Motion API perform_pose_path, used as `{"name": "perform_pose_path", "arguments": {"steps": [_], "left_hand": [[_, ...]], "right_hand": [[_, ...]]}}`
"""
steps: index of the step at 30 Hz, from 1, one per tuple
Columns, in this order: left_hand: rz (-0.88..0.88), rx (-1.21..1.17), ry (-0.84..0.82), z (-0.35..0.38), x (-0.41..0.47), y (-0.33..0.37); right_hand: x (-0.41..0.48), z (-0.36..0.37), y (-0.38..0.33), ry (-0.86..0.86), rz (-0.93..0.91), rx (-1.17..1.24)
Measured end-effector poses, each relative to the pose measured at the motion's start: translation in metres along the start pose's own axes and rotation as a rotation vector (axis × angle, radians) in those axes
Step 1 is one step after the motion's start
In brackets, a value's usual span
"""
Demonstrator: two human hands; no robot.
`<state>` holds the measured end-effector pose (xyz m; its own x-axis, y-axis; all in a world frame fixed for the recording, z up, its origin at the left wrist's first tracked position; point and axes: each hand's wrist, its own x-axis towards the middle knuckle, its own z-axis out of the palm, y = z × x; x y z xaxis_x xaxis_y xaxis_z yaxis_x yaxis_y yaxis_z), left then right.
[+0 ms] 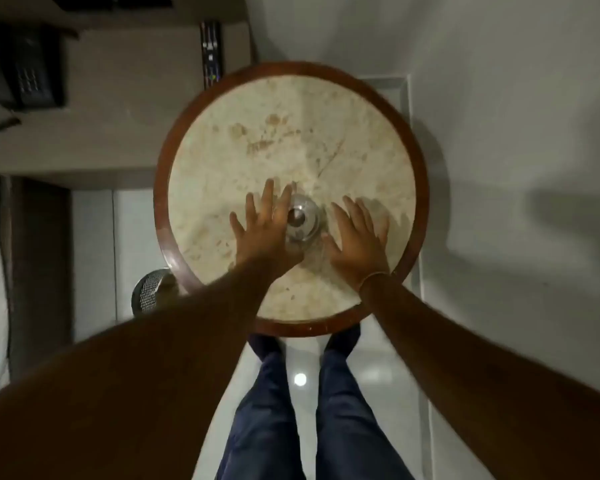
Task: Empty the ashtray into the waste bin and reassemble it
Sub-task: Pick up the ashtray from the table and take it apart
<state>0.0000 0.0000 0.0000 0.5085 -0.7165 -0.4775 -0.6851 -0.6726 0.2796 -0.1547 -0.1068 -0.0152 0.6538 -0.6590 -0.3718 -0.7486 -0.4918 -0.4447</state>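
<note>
A small round metal ashtray (pixel 302 220) with a domed lid and a dark centre knob sits on the round marble table (pixel 291 140), a little nearer than its middle. My left hand (pixel 265 225) hovers just left of the ashtray, fingers spread, its fingertips overlapping the ashtray's left edge. To the right of the ashtray is my right hand (pixel 359 237), also spread flat, a small gap away. Neither hand holds anything. A mesh waste bin (pixel 149 292) stands on the floor by the table's near-left edge, partly hidden by my left forearm.
The table has a dark wooden rim (pixel 160 202). A remote control (pixel 212 53) lies on a counter behind the table, and a black telephone (pixel 28 74) sits at the far left. My legs and feet (pixel 305 393) stand on the glossy floor right at the table's near edge.
</note>
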Motion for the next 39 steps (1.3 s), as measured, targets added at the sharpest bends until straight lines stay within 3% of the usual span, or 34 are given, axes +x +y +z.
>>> {"name": "perform_pose_path", "arguments": {"steps": [10,15,20,26,28,30,33,39], "left_hand": [[0.037,0.077,-0.102,0.008,0.042,0.014],[0.067,0.147,-0.072,0.012,0.041,0.014],[0.053,0.069,-0.044,0.014,0.039,0.014],[-0.017,-0.198,0.071,0.009,0.022,0.028],[0.019,-0.25,0.118,0.005,0.01,0.033],[0.055,-0.277,0.142,0.001,-0.002,0.035],[0.108,-0.267,0.146,-0.002,-0.018,0.037],[0.168,-0.294,0.114,-0.003,-0.033,0.038]], "right_hand": [[0.015,0.016,0.01,0.128,-0.018,-0.052],[0.025,0.019,0.002,0.111,0.043,0.056],[0.024,0.021,-0.001,0.186,0.07,0.342],[0.029,0.013,-0.02,0.179,0.469,0.895],[0.029,0.01,-0.021,0.081,0.601,1.192],[0.024,0.006,-0.021,-0.175,0.687,1.483],[0.016,0.007,-0.013,-0.433,0.673,1.754],[0.01,0.012,-0.007,-0.505,0.656,1.938]]}}
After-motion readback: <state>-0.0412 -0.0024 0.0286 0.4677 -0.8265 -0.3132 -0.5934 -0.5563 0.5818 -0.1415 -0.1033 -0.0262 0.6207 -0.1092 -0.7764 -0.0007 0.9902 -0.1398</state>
